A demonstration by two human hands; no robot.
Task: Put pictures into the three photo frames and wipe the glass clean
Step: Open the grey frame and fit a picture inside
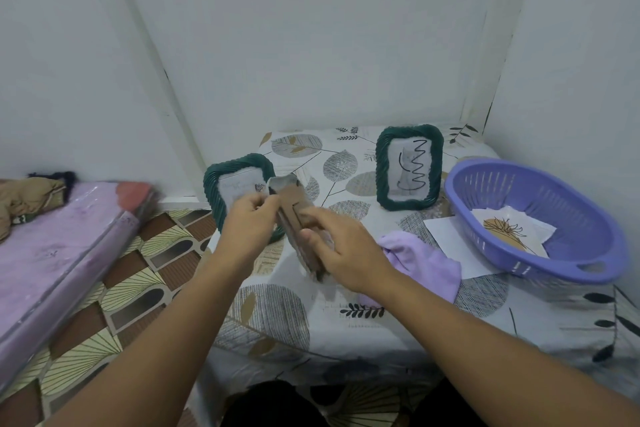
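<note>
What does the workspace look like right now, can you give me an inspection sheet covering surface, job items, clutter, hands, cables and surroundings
Surface: table covered with a leaf-print cloth.
Job's things: two green frames stand upright with pictures in, left frame and back frame; third frame held above the table, brown back showing; purple cloth lying on the table; picture in the purple basket; white sheet beside the basket.
Clutter: nothing seen.
Hands: left hand and right hand both grip the third frame.
Cables: nothing seen.
Surroundings: white walls, patterned floor, purple mattress at left.
</note>
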